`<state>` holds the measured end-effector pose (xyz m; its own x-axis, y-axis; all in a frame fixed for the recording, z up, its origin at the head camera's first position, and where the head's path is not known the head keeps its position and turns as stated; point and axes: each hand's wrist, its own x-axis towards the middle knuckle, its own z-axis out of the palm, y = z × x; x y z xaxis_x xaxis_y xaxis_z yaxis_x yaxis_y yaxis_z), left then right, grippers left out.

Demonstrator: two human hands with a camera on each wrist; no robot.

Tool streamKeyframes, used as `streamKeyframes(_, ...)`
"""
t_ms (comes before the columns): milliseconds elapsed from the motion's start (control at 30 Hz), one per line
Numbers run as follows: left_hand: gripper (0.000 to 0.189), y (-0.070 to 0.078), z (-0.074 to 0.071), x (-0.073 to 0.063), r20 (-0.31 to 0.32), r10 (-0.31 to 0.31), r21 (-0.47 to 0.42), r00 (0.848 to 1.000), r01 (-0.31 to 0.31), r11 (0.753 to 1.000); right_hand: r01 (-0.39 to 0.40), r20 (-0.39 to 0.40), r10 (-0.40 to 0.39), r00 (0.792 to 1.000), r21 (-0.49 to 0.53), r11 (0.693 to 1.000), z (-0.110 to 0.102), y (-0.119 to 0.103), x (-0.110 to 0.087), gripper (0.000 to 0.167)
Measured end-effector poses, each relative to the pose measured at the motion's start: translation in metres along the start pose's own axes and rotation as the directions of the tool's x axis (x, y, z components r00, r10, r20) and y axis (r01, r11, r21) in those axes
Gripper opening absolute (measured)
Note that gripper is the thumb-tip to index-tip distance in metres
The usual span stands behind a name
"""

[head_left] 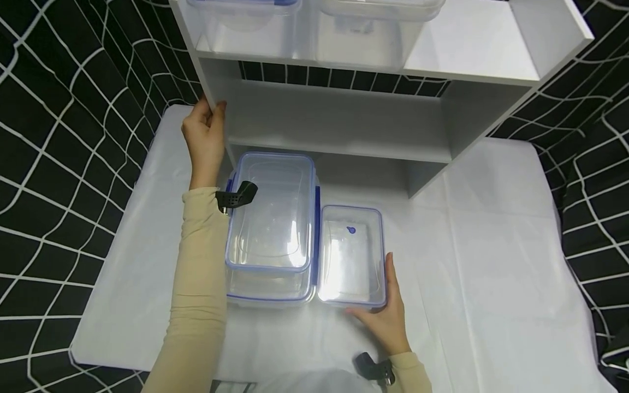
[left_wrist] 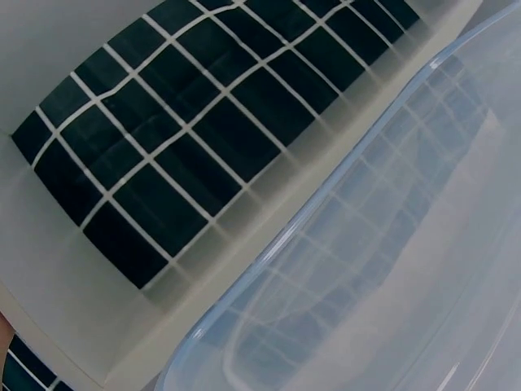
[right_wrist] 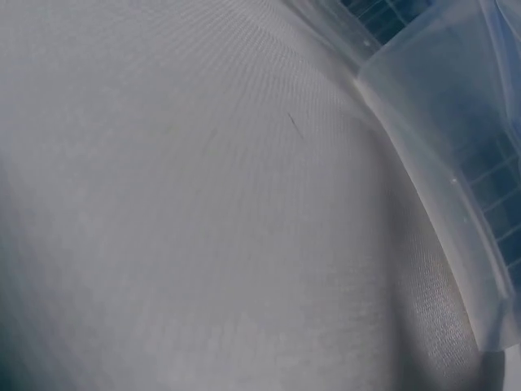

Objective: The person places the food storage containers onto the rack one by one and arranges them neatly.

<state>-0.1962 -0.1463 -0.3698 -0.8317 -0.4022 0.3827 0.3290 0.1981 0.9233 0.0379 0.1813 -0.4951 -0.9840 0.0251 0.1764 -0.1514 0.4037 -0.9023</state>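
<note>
Dark netting fills the left edge. Upper left, the left hand pinches the side panel of a white shelf. At centre, stacked boxes partly block my view of its lower left opening. Just beside them, lower centre, sits a small box; the right hand, fingers extended, touches its lower-right corner.

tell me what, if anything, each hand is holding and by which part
The left hand grips the shelf unit's left side panel by its front edge. The right hand touches the smaller container at its near right corner, without a clear grip.
</note>
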Motion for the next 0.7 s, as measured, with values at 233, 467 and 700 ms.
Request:
streamKeyframes(233,0.025,0.000,0.000,0.000,-0.001,0.017,-0.037,1.000,-0.017,0.999,-0.076,0.010,0.076,0.997,0.023,0.997,0.001,0.009,0.001,0.129)
streamKeyframes(467,0.026,0.000,-0.001,0.000,-0.002,0.013,-0.038,1.000,-0.013,0.999,0.068,-0.009,-0.069,0.998,-0.112,0.991,-0.003,0.027,0.003,0.134)
streamKeyframes(700,0.025,-0.001,-0.001,-0.001,-0.001,0.043,-0.031,0.999,-0.043,0.999,0.069,-0.030,-0.070,0.997,-0.046,0.997,-0.009,-0.001,0.007,0.123)
